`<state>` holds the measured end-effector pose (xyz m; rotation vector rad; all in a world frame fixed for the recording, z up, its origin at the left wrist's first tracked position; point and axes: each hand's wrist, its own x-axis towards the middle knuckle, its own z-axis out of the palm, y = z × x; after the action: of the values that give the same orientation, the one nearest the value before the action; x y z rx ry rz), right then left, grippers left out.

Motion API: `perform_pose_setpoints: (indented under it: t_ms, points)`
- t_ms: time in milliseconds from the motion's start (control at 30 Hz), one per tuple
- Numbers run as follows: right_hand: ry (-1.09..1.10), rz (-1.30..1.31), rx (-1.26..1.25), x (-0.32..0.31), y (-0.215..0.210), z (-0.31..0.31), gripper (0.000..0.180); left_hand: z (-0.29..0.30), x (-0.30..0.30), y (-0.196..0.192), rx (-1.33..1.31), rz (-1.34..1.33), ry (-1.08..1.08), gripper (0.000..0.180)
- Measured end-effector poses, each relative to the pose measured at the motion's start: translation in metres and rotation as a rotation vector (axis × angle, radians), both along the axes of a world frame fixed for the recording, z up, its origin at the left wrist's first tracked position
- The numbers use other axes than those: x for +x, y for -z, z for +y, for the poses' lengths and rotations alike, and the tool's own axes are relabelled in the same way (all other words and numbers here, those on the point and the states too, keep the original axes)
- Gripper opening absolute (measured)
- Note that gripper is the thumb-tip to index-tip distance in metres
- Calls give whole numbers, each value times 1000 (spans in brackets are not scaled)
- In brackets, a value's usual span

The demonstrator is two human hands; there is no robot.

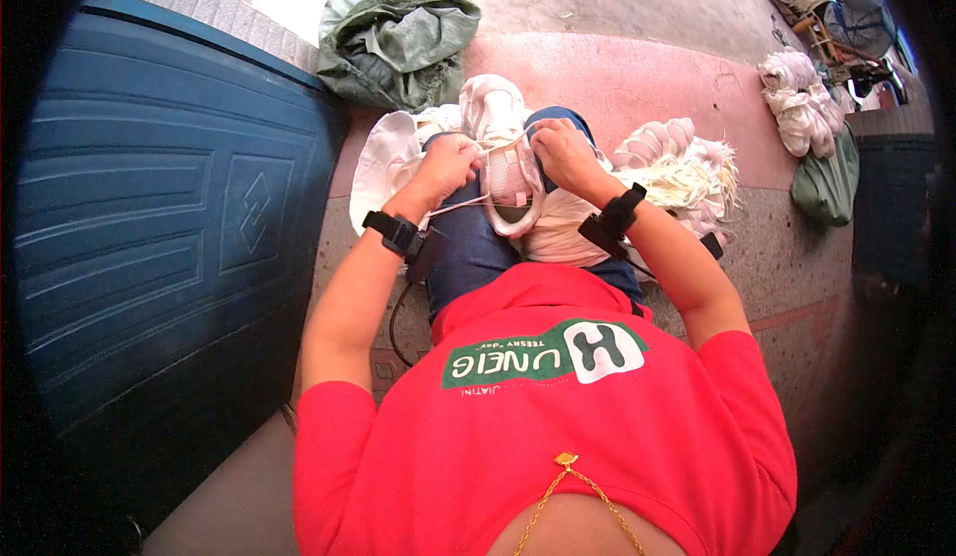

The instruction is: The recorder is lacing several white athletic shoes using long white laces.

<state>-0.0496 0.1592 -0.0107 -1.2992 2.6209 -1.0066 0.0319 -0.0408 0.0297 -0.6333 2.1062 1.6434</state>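
Note:
A white and pale pink shoe (512,190) rests between my knees, its toe pointing away from me. My left hand (448,168) is closed at the shoe's left side, pinching a white shoelace (460,204), one strand of which trails toward my left wrist. Across the shoe, my right hand (568,156) is closed too, with fingers pressed together on the lace at the shoe's right side. The lace runs over the shoe's throat between both hands. White shoe pieces (373,173) lie to the left of my left hand, partly hidden by my leg.
Right of my legs sit a bundle of cream laces (687,180) and stacked white shoe pieces (657,142). A green sack (398,38) stands ahead. The blue panelled door (169,198) is close on my left. More white bundles (800,108) and another green bag (829,180) are far right.

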Motion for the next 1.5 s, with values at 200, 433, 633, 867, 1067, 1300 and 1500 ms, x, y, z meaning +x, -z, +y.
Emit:
perform_pose_setpoints:
  t_ms: [200,433,633,867,1067,1300,1500]
  points:
    - [17,-10,128,1,-7,-7,13,7,12,21,-476,349,166,25]
    - [-175,382,478,0,-18,-21,8,8,15,7,-625,237,125,24]
    - [-255,195,556,-9,-20,-22,8,8,9,20,-719,235,59,24]
    - [-152,315,480,2,-20,-21,7,16,1,23,-901,341,248,21]
    - [-19,375,322,7,-19,-20,8,19,-1,22,-1057,450,306,22]
    - [67,320,501,24,-36,-22,24,40,15,8,-1274,465,286,25]
    - [62,66,547,10,-26,-9,19,29,19,24,-1033,355,130,15]
